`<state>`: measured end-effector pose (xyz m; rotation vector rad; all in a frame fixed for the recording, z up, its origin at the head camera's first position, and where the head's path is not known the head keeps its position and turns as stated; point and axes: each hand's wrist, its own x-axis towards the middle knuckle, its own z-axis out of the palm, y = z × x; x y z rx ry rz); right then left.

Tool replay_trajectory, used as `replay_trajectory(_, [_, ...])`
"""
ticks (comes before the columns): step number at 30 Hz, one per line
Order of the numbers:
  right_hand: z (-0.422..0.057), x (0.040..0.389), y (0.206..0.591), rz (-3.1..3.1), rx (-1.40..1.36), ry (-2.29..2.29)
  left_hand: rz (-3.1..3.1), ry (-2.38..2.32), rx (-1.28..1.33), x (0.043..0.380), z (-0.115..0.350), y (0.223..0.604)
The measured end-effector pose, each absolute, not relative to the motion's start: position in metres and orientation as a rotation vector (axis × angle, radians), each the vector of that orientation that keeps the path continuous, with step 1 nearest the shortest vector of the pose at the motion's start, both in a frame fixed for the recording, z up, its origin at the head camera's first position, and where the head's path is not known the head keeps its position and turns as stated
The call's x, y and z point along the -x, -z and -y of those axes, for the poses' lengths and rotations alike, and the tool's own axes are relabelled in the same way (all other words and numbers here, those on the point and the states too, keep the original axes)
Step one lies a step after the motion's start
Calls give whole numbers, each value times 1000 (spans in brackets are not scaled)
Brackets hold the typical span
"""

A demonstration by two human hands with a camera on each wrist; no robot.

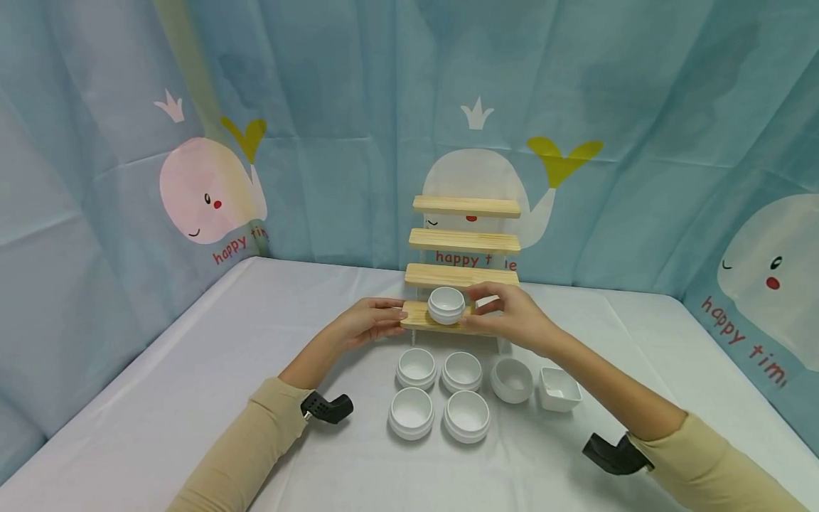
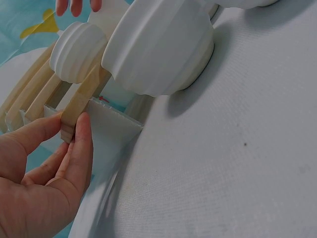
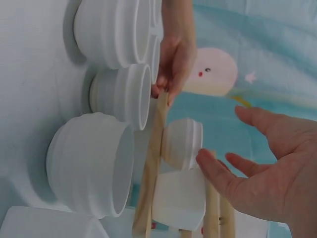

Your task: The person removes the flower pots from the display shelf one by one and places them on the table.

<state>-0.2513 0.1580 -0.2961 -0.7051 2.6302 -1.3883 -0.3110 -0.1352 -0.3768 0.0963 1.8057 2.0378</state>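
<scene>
A small white round bowl (image 1: 446, 307) sits on the lowest wooden board (image 1: 414, 316) of a tiered display stand. My left hand (image 1: 367, 324) pinches that board's left end, thumb on top and fingers beneath, as the left wrist view shows. At the bowl's right, my right hand (image 1: 512, 317) hovers with fingers spread and relaxed; a fingertip (image 3: 204, 157) overlaps the bowl's rim in the right wrist view. Beside the round bowl on the same board stands a white angular bowl (image 3: 178, 198), hidden behind my right hand in the head view.
In front of the stand, several white round bowls (image 1: 411, 412) and a white square bowl (image 1: 559, 390) stand on the white tablecloth (image 1: 256, 341). Three higher boards (image 1: 463, 242) rise behind the lowest one. A blue curtain (image 1: 333, 85) with whale prints hangs at the back.
</scene>
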Motion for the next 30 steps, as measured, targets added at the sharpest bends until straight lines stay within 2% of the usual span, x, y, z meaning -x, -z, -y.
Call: replay_trajectory(30, [-132, 275, 282, -2702, 647, 1281, -1818, -2028, -97, 310, 135, 377])
